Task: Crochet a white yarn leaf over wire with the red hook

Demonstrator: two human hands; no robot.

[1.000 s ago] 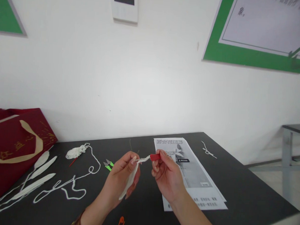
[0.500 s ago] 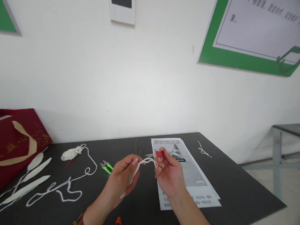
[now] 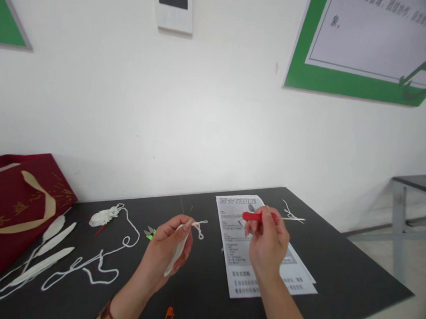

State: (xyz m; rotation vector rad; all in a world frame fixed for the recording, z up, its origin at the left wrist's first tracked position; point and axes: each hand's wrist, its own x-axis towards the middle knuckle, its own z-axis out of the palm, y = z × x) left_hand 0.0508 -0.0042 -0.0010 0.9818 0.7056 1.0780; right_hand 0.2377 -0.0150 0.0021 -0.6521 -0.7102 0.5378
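My left hand is closed around a narrow white crocheted petal, pinched near its tip. From the pinch a short looped end of white yarn sticks out to the right, and thin wire ends poke upward. Over the printed sheets, my right hand grips a crochet hook by its red handle. The hook's metal shaft points right, apart from the petal. Behind my left hand lie green thread snips, partly hidden by it.
Printed sheets lie under my right hand. On the left are white yarn, a thin red stick, several white crocheted petals and a dark red bag. An orange stitch marker rests at the front; a yarn scrap lies right.
My right hand has moved right, away from the yarn, and the crochet hook has turned so its shaft points right. The yarn end hangs free by my left hand.
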